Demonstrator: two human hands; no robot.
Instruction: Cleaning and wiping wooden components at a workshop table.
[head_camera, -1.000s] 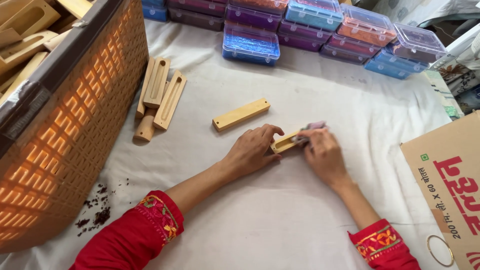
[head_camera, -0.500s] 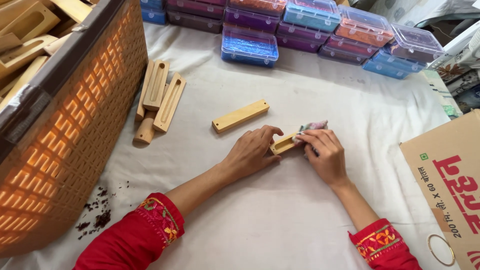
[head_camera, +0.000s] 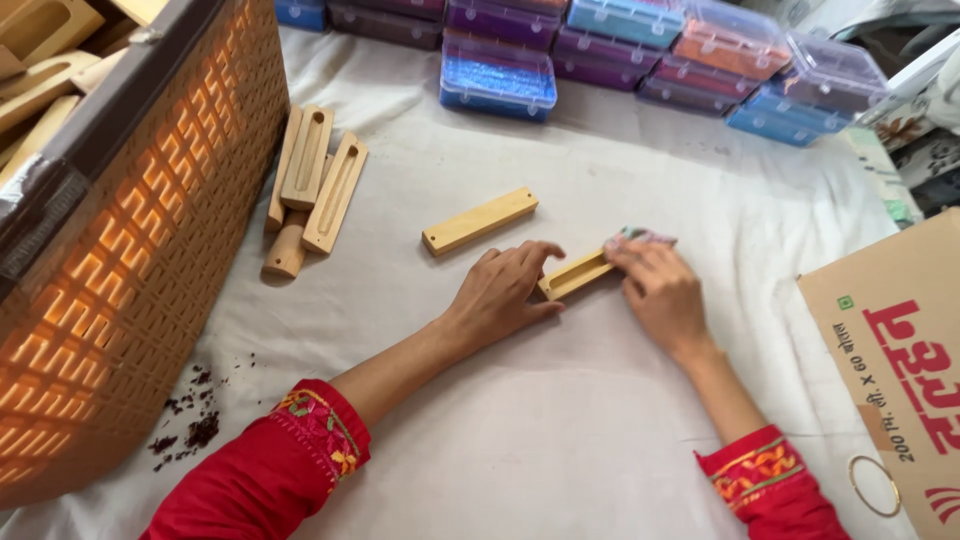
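A slotted wooden block (head_camera: 577, 275) lies on the white cloth (head_camera: 560, 420) in front of me. My left hand (head_camera: 505, 290) presses down on its near end and holds it steady. My right hand (head_camera: 660, 290) rests on its far end and pinches a small crumpled pink-grey piece (head_camera: 645, 238) against the wood. What that piece is I cannot tell. Both sleeves are red with embroidered cuffs.
A plain wooden block (head_camera: 480, 221) lies just beyond my left hand. Several slotted wooden pieces (head_camera: 312, 190) are piled beside an orange lattice basket (head_camera: 150, 270) full of more. Coloured plastic boxes (head_camera: 640, 50) line the back. A cardboard box (head_camera: 900, 360) stands at right. Dark crumbs (head_camera: 195, 425) sit near the basket.
My right hand has slid slightly along the block's far end with the small piece. The left hand has kept its hold.
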